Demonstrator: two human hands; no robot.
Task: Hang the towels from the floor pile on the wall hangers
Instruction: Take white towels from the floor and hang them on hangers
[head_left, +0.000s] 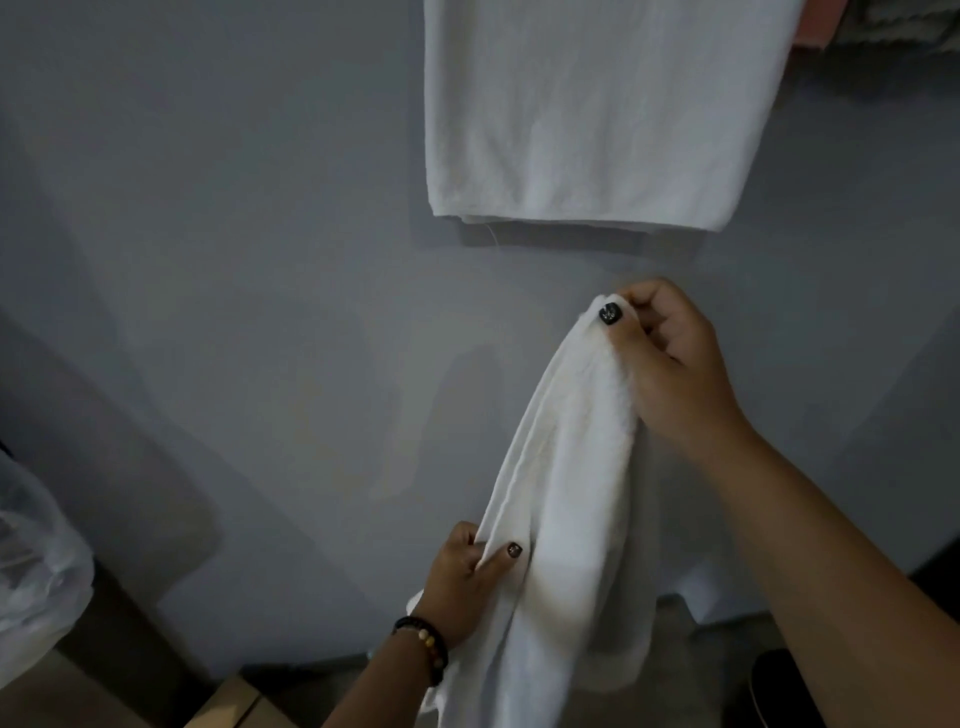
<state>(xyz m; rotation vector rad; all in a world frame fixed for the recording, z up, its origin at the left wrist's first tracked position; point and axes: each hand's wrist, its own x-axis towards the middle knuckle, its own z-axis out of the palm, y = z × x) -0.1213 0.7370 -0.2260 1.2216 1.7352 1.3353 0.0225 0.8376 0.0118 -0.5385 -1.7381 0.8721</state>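
Note:
A white towel (566, 499) hangs bunched in front of me, held up against the grey wall. My right hand (670, 358) pinches its top corner between thumb and fingers. Lower down, my left hand (467, 577), with a beaded bracelet on the wrist, grips the towel's left edge. Above them, another white towel (587, 109) hangs flat on the wall; its hanger is out of frame. The floor pile is not in view.
A pink cloth (815, 23) and a pale textured cloth (904, 21) show at the top right. A clear plastic bag (36, 561) sits at the left edge. Below are a tan box (234, 701) and a dark object (779, 691) on the floor.

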